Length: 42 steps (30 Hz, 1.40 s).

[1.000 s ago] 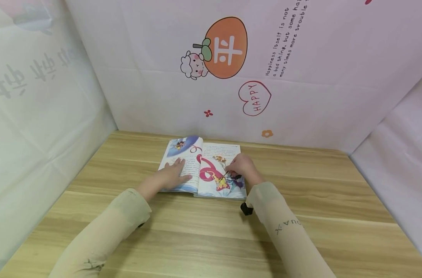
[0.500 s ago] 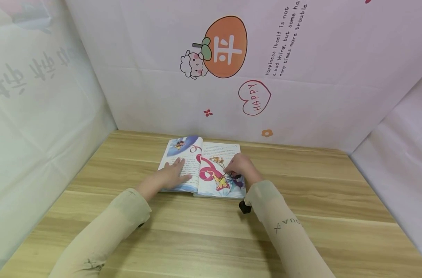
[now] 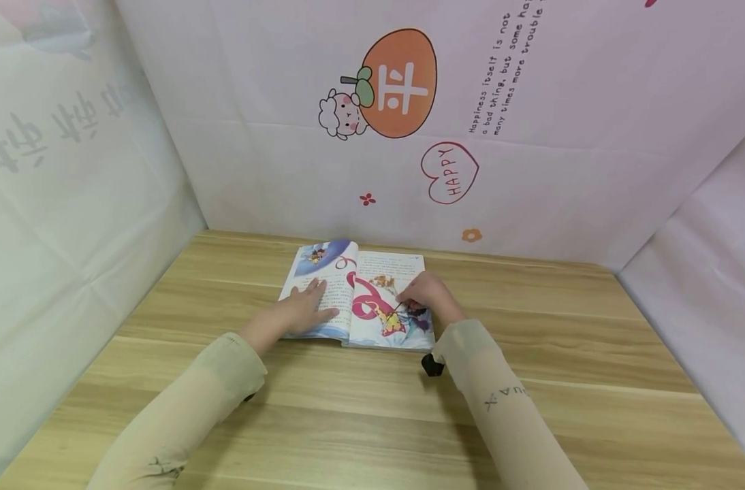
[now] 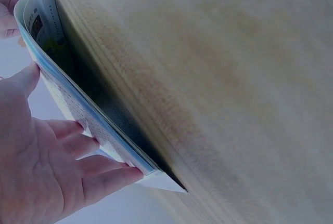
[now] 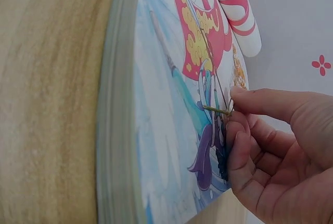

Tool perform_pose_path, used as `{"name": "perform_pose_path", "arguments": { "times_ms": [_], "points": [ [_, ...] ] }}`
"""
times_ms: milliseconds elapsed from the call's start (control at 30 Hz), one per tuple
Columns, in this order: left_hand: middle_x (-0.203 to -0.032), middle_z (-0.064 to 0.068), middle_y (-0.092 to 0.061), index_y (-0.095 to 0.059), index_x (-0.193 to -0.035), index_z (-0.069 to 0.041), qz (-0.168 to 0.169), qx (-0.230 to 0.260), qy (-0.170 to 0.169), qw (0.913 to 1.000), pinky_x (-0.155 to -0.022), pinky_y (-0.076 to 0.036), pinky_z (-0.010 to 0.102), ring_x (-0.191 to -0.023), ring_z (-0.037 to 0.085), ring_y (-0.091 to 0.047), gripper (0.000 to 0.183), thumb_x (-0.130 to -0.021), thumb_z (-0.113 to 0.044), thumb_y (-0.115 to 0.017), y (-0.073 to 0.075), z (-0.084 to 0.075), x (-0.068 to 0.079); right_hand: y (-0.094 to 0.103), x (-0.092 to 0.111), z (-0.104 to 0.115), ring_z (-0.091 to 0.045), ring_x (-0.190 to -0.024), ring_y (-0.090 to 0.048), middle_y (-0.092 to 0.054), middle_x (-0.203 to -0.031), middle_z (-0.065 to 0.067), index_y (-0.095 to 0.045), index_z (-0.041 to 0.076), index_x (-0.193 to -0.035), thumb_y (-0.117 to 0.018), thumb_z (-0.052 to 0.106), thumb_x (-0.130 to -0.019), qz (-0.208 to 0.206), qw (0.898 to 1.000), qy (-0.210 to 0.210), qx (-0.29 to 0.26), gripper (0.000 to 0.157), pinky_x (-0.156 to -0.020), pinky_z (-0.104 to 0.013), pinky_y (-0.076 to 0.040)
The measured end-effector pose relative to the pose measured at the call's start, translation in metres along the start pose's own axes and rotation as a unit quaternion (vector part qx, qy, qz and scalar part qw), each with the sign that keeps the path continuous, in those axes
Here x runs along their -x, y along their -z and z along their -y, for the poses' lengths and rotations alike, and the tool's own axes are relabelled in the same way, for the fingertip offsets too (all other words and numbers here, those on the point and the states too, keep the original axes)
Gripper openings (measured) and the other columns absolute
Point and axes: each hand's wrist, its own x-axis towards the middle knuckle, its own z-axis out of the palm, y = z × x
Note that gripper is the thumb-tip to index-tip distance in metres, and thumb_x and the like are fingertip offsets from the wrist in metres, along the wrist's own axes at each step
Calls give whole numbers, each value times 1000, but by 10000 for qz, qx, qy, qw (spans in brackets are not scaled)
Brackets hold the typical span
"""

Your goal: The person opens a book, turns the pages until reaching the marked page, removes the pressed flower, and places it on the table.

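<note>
An open picture book (image 3: 342, 299) lies on the wooden table, with printed text and colourful drawings on both pages. My left hand (image 3: 299, 309) rests on the left page, fingers spread. In the left wrist view, the fingertips of that hand (image 4: 57, 167) press on the page and the book's cover edge is raised off the table. Over the right page, my right hand (image 3: 428, 296) pinches a thin cord-like thing (image 5: 217, 110) between thumb and fingers. Thin dark strands run from the pinch across the drawing; how far they reach is hard to tell against the print.
The wooden table (image 3: 360, 415) extends around the book. Behind it stands a white printed cloth wall (image 3: 274, 177), with further cloth sides at left and right. A black device (image 3: 432, 365) sits at my right wrist.
My right hand has shifted only very slightly over the right page, still pinching the thin cord-like thing. The left hand and the book have stayed in place.
</note>
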Motion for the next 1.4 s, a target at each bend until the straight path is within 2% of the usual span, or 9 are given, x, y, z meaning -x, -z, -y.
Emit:
{"name": "perform_pose_path", "arguments": {
  "times_ms": [367,533,733,967,1100,1233,1400],
  "points": [
    [-168,25,-10,-13,-162,2,-1,-6,-14,10000,-113,-23,71,-144,63,-14,83,-108,-52,-43,1,-1,1,4,4,-8,-13,-64,-62,-71,-78,-7,-78,-4,-97,-79,18,-92,-13,9982,206,-557,22,-61,-23,-53],
    [-168,25,-9,-12,-162,3,-16,-2,-42,10000,-112,-23,72,-144,64,-13,82,-108,-51,-43,1,-2,1,4,7,-12,-14,-71,-66,-74,-87,-10,-77,-4,-102,-77,13,-94,72,9938,328,-1057,19,-68,-26,-58],
    [-168,25,-9,-11,-163,2,-67,46,-45,10000,-113,-23,72,-144,64,-12,83,-108,-51,-44,1,-2,1,6,7,-14,-12,-69,-66,-75,-89,-12,-75,-8,-110,-74,7,-96,94,9861,323,-1626,21,-68,-23,-58],
    [-167,27,-7,-10,-162,5,-186,27,-167,9997,-116,-19,69,-145,63,-10,83,-108,-48,-44,-1,-3,1,8,9,-17,-11,-70,-66,-75,-85,-9,-75,-6,-110,-73,12,-97,-39,9871,478,-1530,22,-67,-23,-55],
    [-167,28,-7,-10,-161,6,-252,-10,-244,9994,-119,-14,66,-149,57,-8,83,-108,-48,-45,-3,-2,0,11,13,-17,-13,-73,-66,-75,-88,-9,-76,-4,-110,-73,14,-97,-143,9866,485,-1549,23,-70,-24,-56],
    [-167,28,-6,-11,-161,6,-296,-16,-282,9992,-120,-10,63,-151,50,-8,83,-108,-48,-45,-3,-3,0,15,16,-17,-16,-78,-68,-75,-95,-11,-75,-5,-113,-72,13,-98,-239,9833,493,-1737,24,-75,-27,-59],
    [-167,28,-5,-10,-161,6,-299,56,-335,9990,-120,-11,64,-151,53,-6,82,-109,-47,-44,0,-7,5,19,17,-19,-15,-78,-69,-75,-101,-16,-72,-9,-116,-71,10,-98,-197,9755,513,-2131,26,-78,-29,-60]
  ]
}}
